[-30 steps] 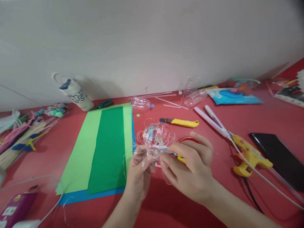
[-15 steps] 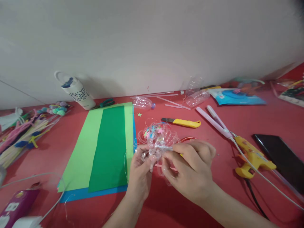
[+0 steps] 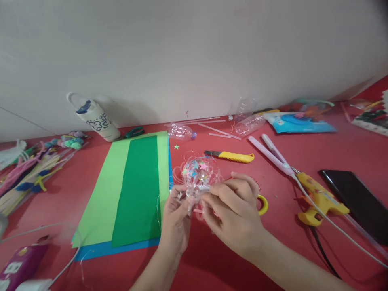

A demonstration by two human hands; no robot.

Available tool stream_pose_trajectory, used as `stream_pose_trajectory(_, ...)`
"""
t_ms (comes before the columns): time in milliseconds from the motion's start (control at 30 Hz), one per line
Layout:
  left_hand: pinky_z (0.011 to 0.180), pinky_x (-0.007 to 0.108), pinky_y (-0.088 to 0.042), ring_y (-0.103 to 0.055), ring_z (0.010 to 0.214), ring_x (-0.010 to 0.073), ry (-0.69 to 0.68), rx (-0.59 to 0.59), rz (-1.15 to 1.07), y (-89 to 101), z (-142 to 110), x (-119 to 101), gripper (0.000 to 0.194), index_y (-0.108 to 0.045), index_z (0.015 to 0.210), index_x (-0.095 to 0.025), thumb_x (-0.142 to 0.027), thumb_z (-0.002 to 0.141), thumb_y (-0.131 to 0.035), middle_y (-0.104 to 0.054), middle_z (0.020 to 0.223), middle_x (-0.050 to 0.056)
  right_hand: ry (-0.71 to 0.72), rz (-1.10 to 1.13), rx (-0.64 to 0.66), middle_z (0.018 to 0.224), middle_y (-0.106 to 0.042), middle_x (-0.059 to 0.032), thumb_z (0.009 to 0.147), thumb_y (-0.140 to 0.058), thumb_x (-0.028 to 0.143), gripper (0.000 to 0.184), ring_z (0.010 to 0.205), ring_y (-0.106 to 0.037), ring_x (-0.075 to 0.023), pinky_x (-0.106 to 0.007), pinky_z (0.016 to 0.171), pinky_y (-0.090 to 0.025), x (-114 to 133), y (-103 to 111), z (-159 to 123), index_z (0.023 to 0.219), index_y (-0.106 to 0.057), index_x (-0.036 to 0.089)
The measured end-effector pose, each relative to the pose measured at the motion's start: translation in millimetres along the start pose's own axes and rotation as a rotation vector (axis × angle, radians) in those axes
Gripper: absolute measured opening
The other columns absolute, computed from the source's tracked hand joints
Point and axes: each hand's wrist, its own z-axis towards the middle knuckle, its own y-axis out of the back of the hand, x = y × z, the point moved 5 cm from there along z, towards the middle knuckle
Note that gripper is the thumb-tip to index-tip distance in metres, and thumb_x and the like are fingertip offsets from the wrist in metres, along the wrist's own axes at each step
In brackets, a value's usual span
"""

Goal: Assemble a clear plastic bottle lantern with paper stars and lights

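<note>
Near the table's middle I hold a see-through plastic ornament (image 3: 198,169) made of thin curled strips, with pink, blue and green stars on it. My left hand (image 3: 177,220) is closed around its lower end from the left. From the right, my right hand (image 3: 233,212) pinches a whitish strip (image 3: 203,188) at the ornament's base; its fingertips partly hide the contact. A yellow ring (image 3: 263,205) shows beside my right hand, partly covered by it. Just beyond the ornament lies a yellow utility knife (image 3: 236,157).
Green sheets (image 3: 136,190) lie to the left. Clear bottle pieces (image 3: 180,131) and a white tumbler (image 3: 98,121) stand along the wall. At right are a pink hair straightener (image 3: 269,155), a yellow glue gun (image 3: 323,204) with cords, and a black phone (image 3: 354,198). Pipe cleaners (image 3: 28,173) lie far left.
My right hand has shifted slightly left, its fingers closer to my left hand, and more of the yellow ring shows. The ornament stays between my hands. The view has moved slightly.
</note>
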Motion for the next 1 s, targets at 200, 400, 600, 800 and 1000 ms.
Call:
stream_pose_trajectory(200, 0.067, 0.021, -0.042, -0.055, 0.066, 0.0097, 0.006, 0.022, -0.002, -3.1, 0, -2, 0.023, -0.061, 0.084, -0.02, -0.021, 0.066, -0.075, -0.062, 0.073, -0.002, 0.006, 0.03, 0.014, 0.07, -0.063, 0.0028, 0.076, -0.057, 0.013, 0.015, 0.07, -0.055, -0.0196, -0.043, 0.085, -0.037, -1, 0, -2, 0.071, -0.052, 0.027)
stream_pose_trajectory(400, 0.076, 0.022, -0.042, -0.057, 0.076, 0.0105, 0.0, 0.059, -0.002, -2.2, 2, -2, 0.02, -0.063, 0.086, -0.02, -0.02, 0.069, -0.073, -0.063, 0.08, -0.001, -0.016, 0.072, 0.033, 0.074, -0.062, 0.0015, 0.078, -0.057, 0.012, 0.015, 0.075, -0.051, -0.0179, -0.04, 0.087, -0.036, -2, -3, 0, 0.069, -0.055, 0.025)
stream_pose_trajectory(600, 0.075, 0.021, -0.044, -0.058, 0.076, 0.0103, -0.013, 0.07, -0.001, 0.6, 4, -1, 0.023, -0.064, 0.086, -0.02, -0.021, 0.066, -0.075, -0.064, 0.08, -0.001, -0.074, 0.188, 0.074, 0.07, -0.057, 0.0005, 0.076, -0.058, 0.011, 0.013, 0.075, -0.043, -0.0168, -0.038, 0.083, -0.033, -7, -1, 2, 0.067, -0.057, 0.02)
stream_pose_trajectory(800, 0.07, 0.02, -0.047, -0.06, 0.07, 0.0094, -0.002, 0.11, -0.004, -2.6, 3, -4, 0.022, -0.066, 0.086, -0.022, -0.021, 0.066, -0.075, -0.066, 0.079, -0.002, -0.149, 0.345, 0.14, 0.078, -0.053, -0.0015, 0.076, -0.058, 0.012, 0.011, 0.077, -0.043, -0.0173, -0.037, 0.076, -0.033, -14, 7, 8, 0.069, -0.058, 0.02)
stream_pose_trajectory(1000, 0.072, 0.02, -0.05, -0.063, 0.073, 0.0101, 0.016, 0.127, -0.041, -5.0, 1, -5, 0.023, -0.067, 0.088, -0.022, -0.018, 0.066, -0.074, -0.069, 0.081, -0.002, -0.18, 0.405, 0.15, 0.08, -0.051, -0.0016, 0.077, -0.057, 0.011, 0.01, 0.079, -0.043, -0.0173, -0.036, 0.073, -0.035, -17, 12, 10, 0.072, -0.059, 0.02)
